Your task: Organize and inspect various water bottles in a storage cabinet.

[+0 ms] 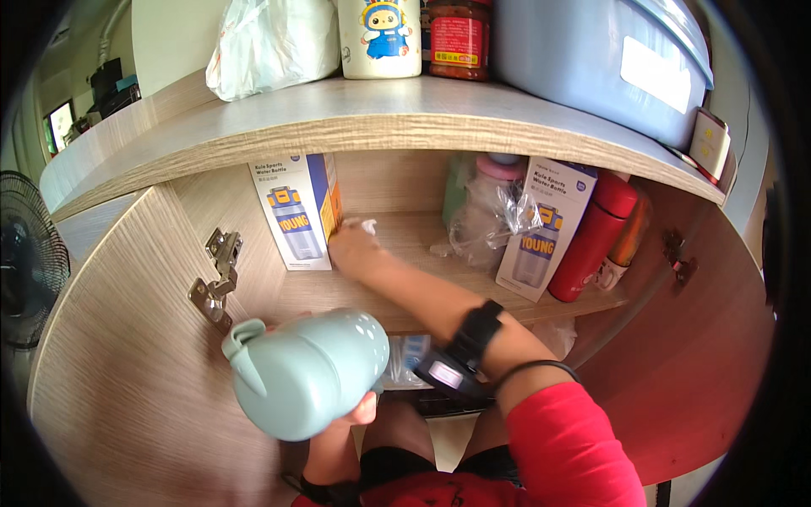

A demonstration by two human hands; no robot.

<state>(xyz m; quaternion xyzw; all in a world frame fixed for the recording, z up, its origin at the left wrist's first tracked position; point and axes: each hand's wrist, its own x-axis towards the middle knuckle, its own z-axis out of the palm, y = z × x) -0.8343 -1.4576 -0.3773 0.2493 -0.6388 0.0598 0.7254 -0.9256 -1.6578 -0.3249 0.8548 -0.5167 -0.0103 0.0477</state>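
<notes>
My left hand (361, 411) grips a pale green bottle (308, 367) from below, mostly hidden behind it. The bottle is tilted on its side in front of the cabinet, its looped lid to the left and white dots on its right end. My right arm reaches into the cabinet. There my right hand (355, 252) is closed, with a bit of crumpled white tissue or cloth (369, 226) showing at it. It is right beside a white and purple water bottle box (293, 215) standing against the left wall. Its fingers are partly hidden and slightly blurred.
On the shelf's right stand a pink-lidded bottle in clear plastic (494, 203), a second bottle box (541, 232) and a red flask (596, 237). Above, the countertop (380, 114) holds a plastic bag, jars and a blue bin (591, 63). The left door (144, 338) hangs open.
</notes>
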